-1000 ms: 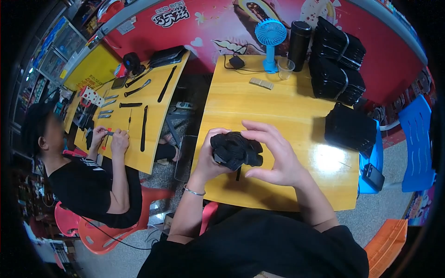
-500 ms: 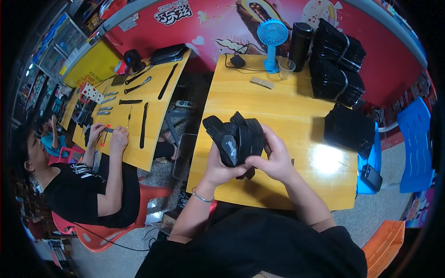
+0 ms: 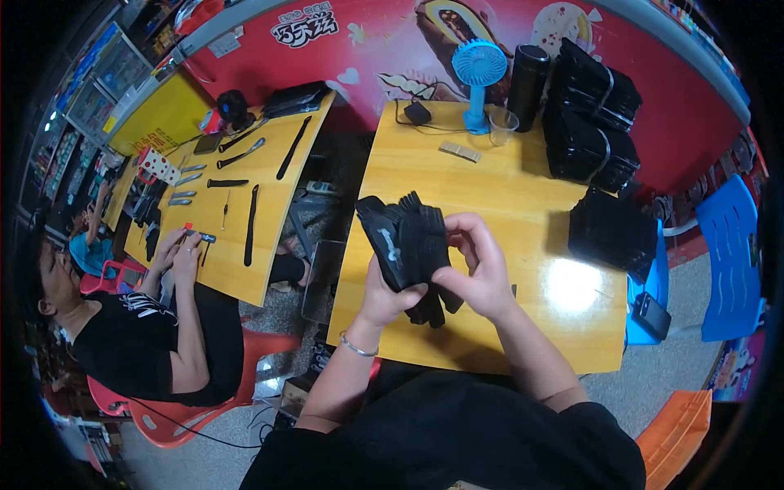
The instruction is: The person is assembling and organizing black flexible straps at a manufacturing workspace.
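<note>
A thick bundle of thin black pieces [image 3: 404, 245] is held above the table in front of me. Its layered edges look ribbed, and a grey mark shows on the top piece. My left hand [image 3: 388, 296] grips it from the left and below, the thumb across its lower front. At the bundle's right side is my right hand [image 3: 482, 269], with its thumb pressed on the edge and its fingers curled by the upper right corner. The lower ends of the pieces hang apart slightly. The left fingers are mostly hidden behind the bundle.
On my yellow table [image 3: 490, 184] stand a blue fan [image 3: 479, 73], a black bottle [image 3: 527, 86], a clear cup [image 3: 504, 122] and banded black stacks [image 3: 592, 131]. Another black stack [image 3: 612, 229] lies right. A co-worker [image 3: 135, 327] handles a small tool at the left table [image 3: 233, 220].
The bundle has turned and its lower ends now hang down more. My right fingers have loosened from its side and curled near the upper corner. The co-worker's hands have shifted.
</note>
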The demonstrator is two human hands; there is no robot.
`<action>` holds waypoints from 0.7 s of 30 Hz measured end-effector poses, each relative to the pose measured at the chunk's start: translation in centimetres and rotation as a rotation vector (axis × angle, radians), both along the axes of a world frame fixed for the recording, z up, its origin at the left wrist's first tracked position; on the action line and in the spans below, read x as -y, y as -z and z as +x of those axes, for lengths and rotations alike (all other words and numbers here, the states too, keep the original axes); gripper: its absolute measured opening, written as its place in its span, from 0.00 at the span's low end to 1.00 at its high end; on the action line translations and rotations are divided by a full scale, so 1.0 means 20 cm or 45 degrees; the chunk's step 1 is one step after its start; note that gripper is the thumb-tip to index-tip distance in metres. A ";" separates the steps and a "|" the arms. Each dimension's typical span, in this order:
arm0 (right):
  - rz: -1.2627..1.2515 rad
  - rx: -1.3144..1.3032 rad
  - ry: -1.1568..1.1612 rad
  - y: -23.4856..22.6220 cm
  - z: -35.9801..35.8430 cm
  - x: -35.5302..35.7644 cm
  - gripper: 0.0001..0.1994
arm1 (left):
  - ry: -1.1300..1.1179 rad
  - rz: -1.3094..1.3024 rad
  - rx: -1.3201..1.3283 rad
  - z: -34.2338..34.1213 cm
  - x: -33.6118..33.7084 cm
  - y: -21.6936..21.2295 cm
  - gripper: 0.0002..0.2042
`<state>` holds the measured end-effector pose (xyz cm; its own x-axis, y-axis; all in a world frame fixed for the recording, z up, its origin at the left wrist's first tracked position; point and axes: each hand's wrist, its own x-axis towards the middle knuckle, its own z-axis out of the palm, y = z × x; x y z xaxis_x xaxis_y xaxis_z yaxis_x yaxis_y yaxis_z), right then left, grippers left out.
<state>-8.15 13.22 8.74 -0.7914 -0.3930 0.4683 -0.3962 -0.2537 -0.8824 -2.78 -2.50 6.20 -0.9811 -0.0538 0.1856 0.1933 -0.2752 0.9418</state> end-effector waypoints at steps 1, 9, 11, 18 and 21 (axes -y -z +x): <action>-0.044 0.158 -0.118 0.00 -0.02 -0.01 0.22 | -0.001 0.145 0.011 -0.01 -0.02 -0.02 0.31; 0.589 0.092 -0.201 0.05 0.02 -0.09 0.24 | -0.037 0.500 0.116 -0.06 0.09 0.00 0.34; 0.660 0.005 -0.130 0.05 0.04 -0.09 0.27 | -0.104 0.424 0.113 -0.06 0.08 0.00 0.35; 0.808 -0.218 0.093 0.08 0.07 -0.08 0.21 | -0.282 0.406 0.201 -0.08 0.09 0.08 0.27; 0.783 -0.303 0.258 0.10 0.07 -0.07 0.19 | -0.348 0.403 0.190 -0.09 0.11 0.08 0.25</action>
<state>-6.73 14.72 6.65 -0.7804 -0.4981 0.3779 -0.5838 0.3644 -0.7255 -4.56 -4.60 4.58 -0.9378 -0.3462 -0.0244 0.1672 -0.5121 0.8425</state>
